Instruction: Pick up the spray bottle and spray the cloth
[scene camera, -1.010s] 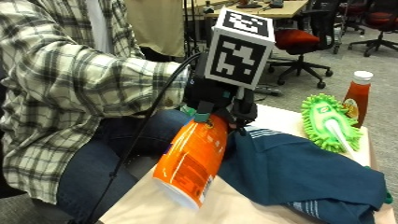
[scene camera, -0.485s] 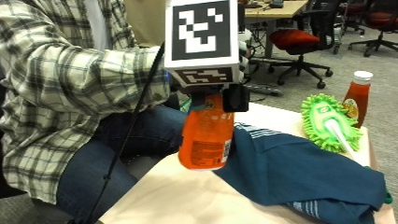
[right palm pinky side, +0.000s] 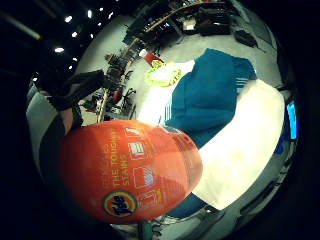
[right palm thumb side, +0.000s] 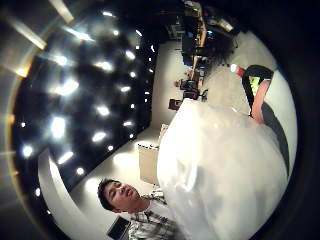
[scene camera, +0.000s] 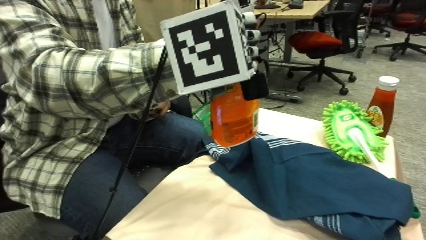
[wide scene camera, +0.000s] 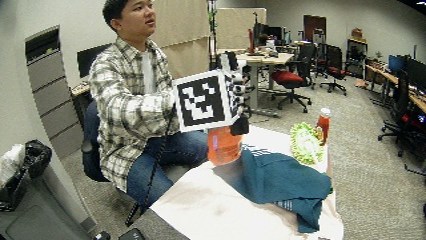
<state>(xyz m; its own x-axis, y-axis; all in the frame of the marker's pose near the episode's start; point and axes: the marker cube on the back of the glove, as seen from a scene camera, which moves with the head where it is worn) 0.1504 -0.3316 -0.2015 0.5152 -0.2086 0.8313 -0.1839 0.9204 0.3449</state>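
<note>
One spray bottle (scene camera: 233, 120), held upright by the right hand (scene camera: 251, 75), above one cloth (scene camera: 313, 182).

Gloved right hand (scene camera: 251, 75) almost wholly hidden behind the marker board in both outside views; fingers not to be made out, so grip on the orange spray bottle (scene camera: 233, 116) not readable. Bottle's top, nozzle and trigger likewise covered (only the orange body and label showing below the board). In the little-finger palm view the same bottle (right palm pinky side: 131, 170) cut off where it runs into the dark rim. Thumb-side palm view largely filled by a pale blurred mass, not identifiable. Teal cloth (scene camera: 313, 185) cut by the outside view's lower edge. Ketchup bottle (scene camera: 383, 102) partly behind the green duster (scene camera: 353, 132); label too small to read.
</note>
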